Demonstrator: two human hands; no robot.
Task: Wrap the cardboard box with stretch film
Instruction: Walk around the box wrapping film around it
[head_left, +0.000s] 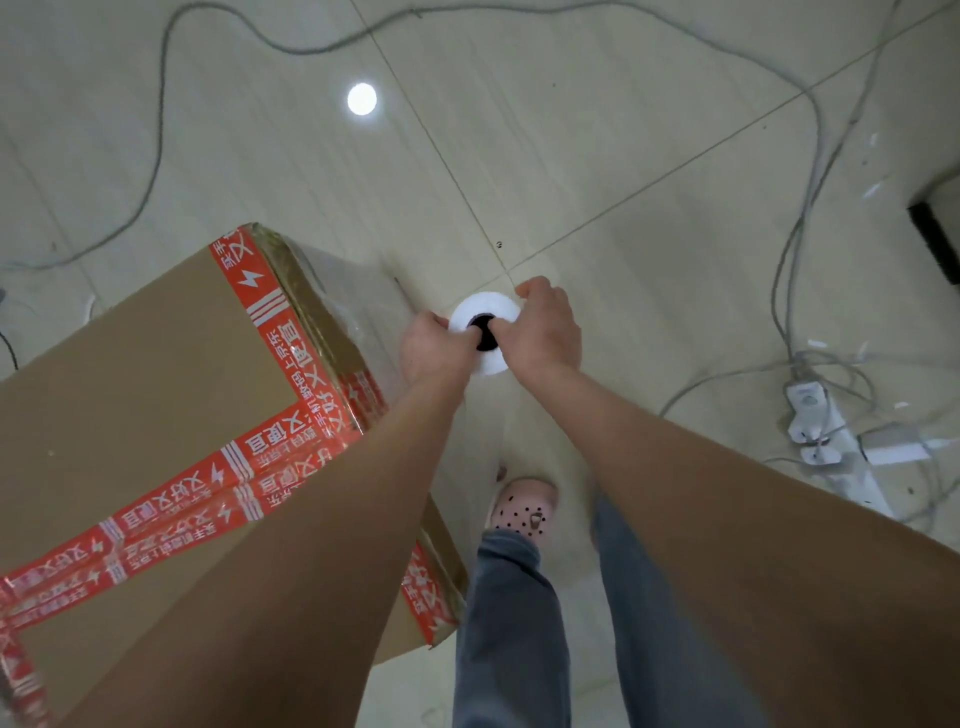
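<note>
White plastic, seen end-on: stretch film roll (483, 306) clamped upright between both hands. Left hand (431, 353) curled round its left rim, right hand (545, 332) curled round the right, thumb tucked toward the dark core. Just left of the hands, a clear sheet of film (358, 296) running to the side of the cardboard box (145, 374), standing on the floor (623, 156) close by the left forearm. Likely trouble: pulling too hard and tearing or necking the sheet; easing off and leaving it slack and wrinkled; dragging the box askew. Below the hands, a foot in a pink clog (522, 512). Right of them, loose cables (802, 208) and a power strip (813, 415), easy to snag while circling the box.
</note>
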